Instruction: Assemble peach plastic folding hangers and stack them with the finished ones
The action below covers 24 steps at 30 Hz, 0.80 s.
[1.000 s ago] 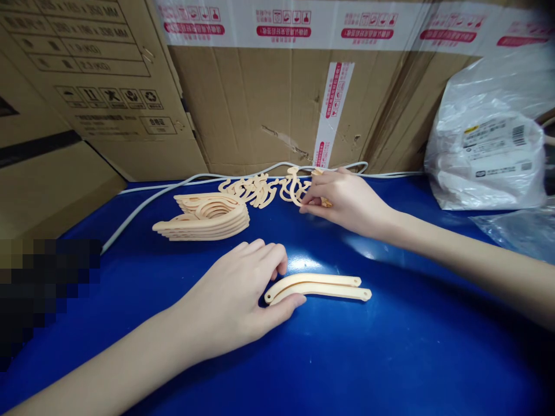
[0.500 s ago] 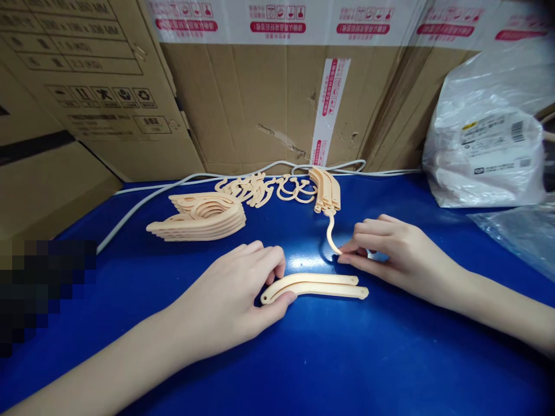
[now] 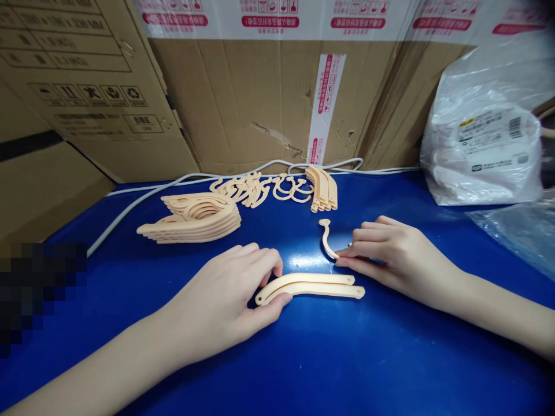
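Note:
My left hand (image 3: 229, 294) rests on the blue table (image 3: 347, 358), fingers curled around the left end of a pair of curved peach plastic arms (image 3: 310, 286) lying side by side. My right hand (image 3: 390, 254) lies just right of them, thumb and fingers pinching the lower end of a small peach hook (image 3: 326, 240) that lies on the table. Farther back sit a stack of assembled peach hangers (image 3: 195, 219), a loose row of hooks (image 3: 260, 188) and a small pile of curved arms (image 3: 323, 188).
Cardboard boxes (image 3: 260, 86) wall off the back and left. A white cable (image 3: 143, 199) runs along the table's far edge. A white plastic bag with labels (image 3: 481, 144) sits at the back right, clear plastic film (image 3: 520, 231) beside it.
My right hand left the row of hooks at the back, drew one hook toward me, and now holds it beside the two arms. The left hand stayed on the arms.

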Tool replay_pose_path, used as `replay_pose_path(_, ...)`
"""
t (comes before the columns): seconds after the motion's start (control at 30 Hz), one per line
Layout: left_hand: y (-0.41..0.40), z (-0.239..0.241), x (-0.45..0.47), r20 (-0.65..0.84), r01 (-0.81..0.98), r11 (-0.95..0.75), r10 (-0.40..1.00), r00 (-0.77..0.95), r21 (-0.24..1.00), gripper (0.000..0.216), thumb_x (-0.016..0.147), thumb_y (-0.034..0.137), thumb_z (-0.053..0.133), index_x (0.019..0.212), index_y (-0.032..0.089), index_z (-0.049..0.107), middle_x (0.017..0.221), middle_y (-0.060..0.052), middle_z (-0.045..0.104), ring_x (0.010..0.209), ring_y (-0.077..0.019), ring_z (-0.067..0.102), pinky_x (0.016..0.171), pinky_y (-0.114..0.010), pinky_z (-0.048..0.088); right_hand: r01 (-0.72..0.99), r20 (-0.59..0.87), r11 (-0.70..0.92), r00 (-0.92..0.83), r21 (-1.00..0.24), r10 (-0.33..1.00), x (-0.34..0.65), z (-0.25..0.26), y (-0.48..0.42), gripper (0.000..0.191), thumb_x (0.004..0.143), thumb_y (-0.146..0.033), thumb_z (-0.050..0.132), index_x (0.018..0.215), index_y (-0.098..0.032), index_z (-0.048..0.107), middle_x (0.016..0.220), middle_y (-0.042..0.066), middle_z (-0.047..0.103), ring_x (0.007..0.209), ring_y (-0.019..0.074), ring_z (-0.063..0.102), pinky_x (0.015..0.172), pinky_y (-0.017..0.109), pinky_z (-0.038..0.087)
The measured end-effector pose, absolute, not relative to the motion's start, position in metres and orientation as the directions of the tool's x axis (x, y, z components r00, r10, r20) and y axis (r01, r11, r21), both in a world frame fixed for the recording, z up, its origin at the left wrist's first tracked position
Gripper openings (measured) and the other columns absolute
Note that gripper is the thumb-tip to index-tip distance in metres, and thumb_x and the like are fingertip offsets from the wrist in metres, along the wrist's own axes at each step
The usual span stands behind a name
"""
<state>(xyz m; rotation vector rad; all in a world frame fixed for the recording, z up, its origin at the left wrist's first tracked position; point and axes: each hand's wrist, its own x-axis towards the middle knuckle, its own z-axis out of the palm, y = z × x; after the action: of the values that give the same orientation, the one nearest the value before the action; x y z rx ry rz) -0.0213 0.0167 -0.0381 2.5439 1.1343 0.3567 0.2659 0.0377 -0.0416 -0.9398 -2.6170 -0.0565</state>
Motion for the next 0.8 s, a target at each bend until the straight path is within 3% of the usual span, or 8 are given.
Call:
replay_pose_path(0.37,0.0172,-0.0383,-0.0207,0.067,0.69,-0.615,0.763,0.643,0.382,0.022,0.096,0.041,0.052,0.085,0.023,0.047,0.076,0.002,0.055,0.068,-0.0173,0.048,0.06,-0.031,0.031,0.622,0.342,0.77,-0.699,-0.14,0.628,0.2633,-0.0441,0.0406,0.015,0.098,-0.029,0.06,0.089,-0.02,0.069,0.076,-0.001,0.069,0.066,0.0139,0.06,0.068,0.03,0.034)
replay_pose_path(0.8,0.0174,-0.0388,-0.0233,0.058,0.692,-0.616,0.761,0.646,0.377,0.023,0.096,0.042,0.051,0.086,0.022,0.047,0.076,0.002,0.054,0.068,-0.0178,0.047,0.061,-0.031,0.03,0.646,0.356,0.749,-0.672,-0.147,0.649,0.2661,-0.0424,0.0422,0.025,0.103,-0.029,0.05,0.092,-0.02,0.07,0.078,0.0,0.069,0.069,0.0155,0.06,0.069,0.032,0.032)
